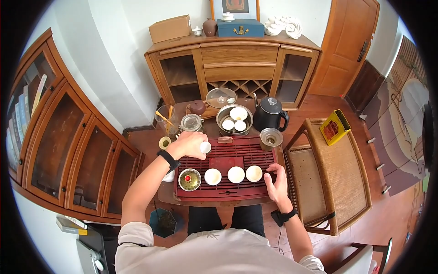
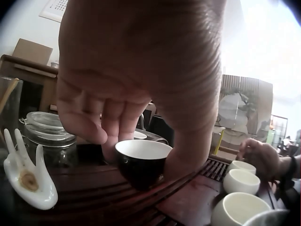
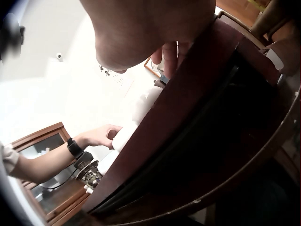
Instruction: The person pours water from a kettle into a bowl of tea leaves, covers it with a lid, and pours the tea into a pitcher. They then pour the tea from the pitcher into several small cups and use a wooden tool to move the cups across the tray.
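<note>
Cup [image 2: 137,170] pinched in left grip [image 1: 185,145], may slip if squeeze loosens; right grip [image 1: 278,183] relaxed, empty, drift could nudge white cup [image 1: 254,173].

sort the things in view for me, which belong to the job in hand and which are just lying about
Likely part of the job:
- the cup in the left hand
- three white cups in a row
- the slatted red tray under them
- probably the black kettle

Apparently just lying about:
- the cardboard box
- the blue case
- the books in the cabinet
</note>
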The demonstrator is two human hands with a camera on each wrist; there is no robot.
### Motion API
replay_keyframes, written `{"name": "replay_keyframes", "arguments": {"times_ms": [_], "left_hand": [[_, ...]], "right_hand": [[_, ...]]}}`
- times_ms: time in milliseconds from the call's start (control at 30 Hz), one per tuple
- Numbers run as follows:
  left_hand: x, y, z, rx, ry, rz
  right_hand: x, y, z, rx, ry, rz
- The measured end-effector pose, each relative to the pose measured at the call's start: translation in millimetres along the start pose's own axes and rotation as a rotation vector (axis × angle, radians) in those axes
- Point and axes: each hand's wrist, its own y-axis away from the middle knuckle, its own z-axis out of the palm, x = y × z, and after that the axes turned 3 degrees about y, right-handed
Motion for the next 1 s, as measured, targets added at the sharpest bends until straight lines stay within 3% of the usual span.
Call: {"name": "replay_keyframes", "arguments": {"times_ms": [933,1000], "left_hand": [[12,6,15,-0.025,-0.111,0.033],[20,11,4,0.125,-0.198,0.051]], "right_hand": [[9,1,6,0.120,-0.005,0.065],[7,2,6,0.126,-0.004,0.075]]}}
